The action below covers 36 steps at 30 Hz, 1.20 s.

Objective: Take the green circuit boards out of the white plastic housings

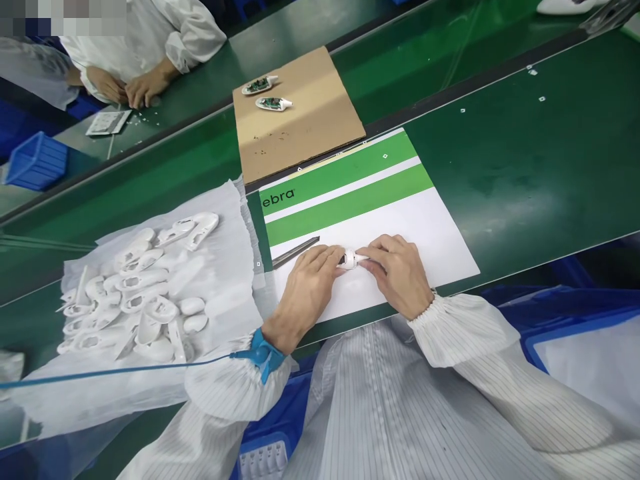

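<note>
Between my two hands is a small white plastic housing (350, 259) with a narrow tip, held low over a white and green sheet (425, 233). My left hand (311, 280) is closed around its wider end and covers much of it. The fingertips of my right hand (399, 272) pinch the narrow tip on the other side. Just beyond my left fingers, dark tweezers (296, 253) lie on the sheet. A blue wrist strap (265, 355) with a cord circles my left wrist.
Loose white plastic shells (145, 300) are heaped on a foam sheet (233, 267) at left. Two housings with green circuit boards (274, 104) lie on cardboard (305, 127). A co-worker's hands (145, 87) work across the line near a blue bin (37, 162).
</note>
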Available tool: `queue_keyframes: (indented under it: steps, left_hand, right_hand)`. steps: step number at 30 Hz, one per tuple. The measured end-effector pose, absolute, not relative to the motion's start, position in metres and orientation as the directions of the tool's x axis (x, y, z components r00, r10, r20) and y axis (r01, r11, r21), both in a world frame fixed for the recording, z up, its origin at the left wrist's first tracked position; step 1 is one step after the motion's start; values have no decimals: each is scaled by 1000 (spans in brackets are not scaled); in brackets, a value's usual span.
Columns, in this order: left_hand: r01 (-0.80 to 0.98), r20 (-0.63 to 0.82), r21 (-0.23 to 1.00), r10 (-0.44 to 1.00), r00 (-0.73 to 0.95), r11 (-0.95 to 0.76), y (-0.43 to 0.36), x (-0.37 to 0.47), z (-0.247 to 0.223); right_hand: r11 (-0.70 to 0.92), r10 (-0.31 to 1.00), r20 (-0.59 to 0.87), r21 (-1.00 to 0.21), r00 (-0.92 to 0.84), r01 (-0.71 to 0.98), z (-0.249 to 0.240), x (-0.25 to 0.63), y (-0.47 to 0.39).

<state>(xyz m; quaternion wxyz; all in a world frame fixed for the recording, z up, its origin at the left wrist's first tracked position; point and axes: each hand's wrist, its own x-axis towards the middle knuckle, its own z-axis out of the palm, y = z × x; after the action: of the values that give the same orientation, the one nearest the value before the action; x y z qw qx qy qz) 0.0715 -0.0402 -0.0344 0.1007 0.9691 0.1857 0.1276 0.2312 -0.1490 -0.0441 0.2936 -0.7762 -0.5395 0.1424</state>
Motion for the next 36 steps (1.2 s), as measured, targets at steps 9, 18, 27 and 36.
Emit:
queue_keyframes:
  steps: [9,18,27,36]
  left_hand:
    - [368,75,289,404,912,-884,-36,78,-20]
    - [436,-117,294,421,899,-850,-29,89,-7]
    - [570,-110,560,627,771,-602,-43,90,-4]
    - [402,103,582,554,826,-707,-41,79,-29]
  right_hand:
    - [-238,921,97,-628,378,741,-45,234,-149]
    - [-258,891,154,-604,428,754,-44,216,-140]
    - [-259,889,206,-510,409,820,-54,207,-139]
    - [-271,907,132,-543,399,795,-52,216,-139]
